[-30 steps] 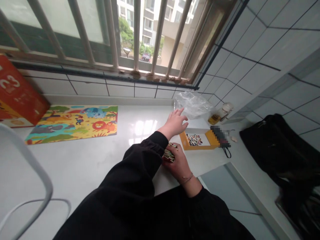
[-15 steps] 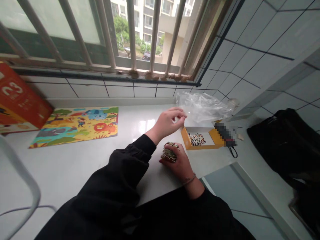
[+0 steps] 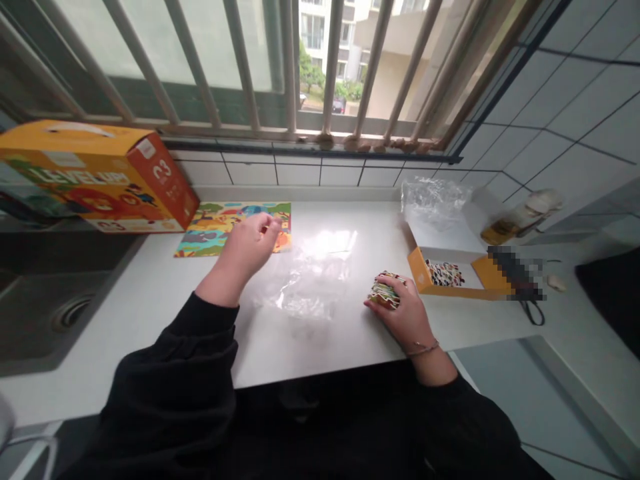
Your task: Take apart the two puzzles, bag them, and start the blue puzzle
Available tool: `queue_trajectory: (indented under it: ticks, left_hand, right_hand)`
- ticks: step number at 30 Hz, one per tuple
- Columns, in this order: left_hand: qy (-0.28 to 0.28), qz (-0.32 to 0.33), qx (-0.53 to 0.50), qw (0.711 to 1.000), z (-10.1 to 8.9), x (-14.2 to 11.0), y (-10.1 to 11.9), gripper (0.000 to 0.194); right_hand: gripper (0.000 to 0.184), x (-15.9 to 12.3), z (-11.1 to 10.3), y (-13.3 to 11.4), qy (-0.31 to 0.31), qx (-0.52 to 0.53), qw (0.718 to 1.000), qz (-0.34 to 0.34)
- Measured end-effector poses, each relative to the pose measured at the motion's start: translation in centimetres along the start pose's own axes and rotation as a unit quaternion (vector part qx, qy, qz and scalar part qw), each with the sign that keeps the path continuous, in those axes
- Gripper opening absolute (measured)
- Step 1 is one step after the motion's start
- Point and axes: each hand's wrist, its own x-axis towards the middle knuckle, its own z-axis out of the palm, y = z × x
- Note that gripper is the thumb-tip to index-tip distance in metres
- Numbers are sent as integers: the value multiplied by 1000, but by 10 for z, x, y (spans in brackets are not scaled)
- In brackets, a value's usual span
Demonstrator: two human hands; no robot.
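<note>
My left hand (image 3: 250, 247) is raised over the white counter (image 3: 150, 313), fingers pinched on the edge of a clear plastic bag (image 3: 310, 280) that hangs down to the counter in front of me. My right hand (image 3: 405, 310) rests on the counter with its fingers closed round a stack of colourful puzzle pieces (image 3: 384, 293). Just right of that hand lies an open orange box tray (image 3: 450, 280) with more puzzle pieces inside. Behind my left hand a finished animal puzzle (image 3: 215, 230) lies flat on the counter.
An orange puzzle box (image 3: 100, 177) stands at the back left. A sink (image 3: 50, 307) is set into the counter on the left. Another clear bag (image 3: 435, 200) and a small bottle (image 3: 520, 217) lie at the back right, under the barred window (image 3: 320, 73). A black bag (image 3: 610, 287) is at the far right.
My left hand pinched a clear plastic bag at the back right and has carried it left across the counter. My right hand has stayed on the stack of pieces. The view turned left.
</note>
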Motion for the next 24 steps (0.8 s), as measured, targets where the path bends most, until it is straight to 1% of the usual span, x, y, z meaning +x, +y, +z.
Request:
queue_trajectory:
  ticks: [2, 3, 4, 5, 7, 8, 9, 10, 12, 13, 14, 16, 18, 19, 20, 21, 22, 23, 24]
  left_hand:
    - [-58, 33, -4, 998, 1, -31, 28, 49]
    - [-69, 43, 3, 997, 5, -49, 43, 51]
    - [-67, 51, 16, 996, 12, -67, 58, 57]
    - [-68, 58, 33, 996, 21, -86, 72, 67]
    - [-51, 56, 79, 994, 40, -118, 94, 88]
    - [-43, 47, 105, 992, 48, -130, 101, 90]
    - [-41, 39, 129, 990, 55, -138, 107, 82]
    - [-44, 29, 156, 986, 60, -143, 109, 66]
    - [-57, 15, 196, 979, 62, -143, 107, 33]
    - [-58, 10, 205, 977, 59, -140, 103, 22]
    - [-55, 9, 204, 977, 56, -137, 97, 17]
    - [-25, 5, 169, 985, 47, -128, 83, 13]
    - [8, 4, 118, 993, 41, -122, 70, 13]
    - [20, 3, 101, 995, 39, -120, 65, 14]
    - [29, 2, 95, 995, 39, -119, 63, 16]
    - [34, -1, 96, 995, 40, -118, 63, 18]
    - [34, -3, 102, 994, 42, -118, 66, 20]
    - [30, -4, 108, 994, 44, -118, 70, 23]
    - [22, -3, 109, 994, 47, -118, 77, 26]
  right_hand:
    - [58, -1, -2, -1, -10, -16, 1000, -3]
    - [59, -1, -3, -2, -16, -23, 1000, -5]
    - [60, -2, -3, -2, -21, -30, 999, -8]
    - [60, -2, -4, -2, -23, -36, 999, -11]
    - [60, -3, -4, -2, -18, -41, 999, -18]
    - [59, -3, -4, -2, -13, -42, 999, -22]
    - [59, -4, -4, -2, -7, -42, 999, -24]
    - [59, -4, -3, -2, 0, -40, 999, -25]
    - [59, -3, -3, -1, 7, -33, 999, -20]
    - [59, -2, -3, -1, 7, -27, 999, -16]
    - [60, -1, -4, -1, 5, -18, 1000, -11]
    - [61, 2, -8, -3, -3, 16, 1000, 5]
    - [62, 5, -13, -9, -16, 94, 994, 50]
    - [62, 6, -16, -14, -26, 157, 983, 88]
    - [64, 7, -19, -20, -40, 236, 962, 131]
    - [67, 6, -21, -27, -59, 323, 929, 170]
    - [71, 6, -21, -35, -84, 410, 886, 198]
    - [74, 5, -21, -43, -114, 487, 840, 210]
    - [77, 5, -19, -51, -150, 547, 797, 207]
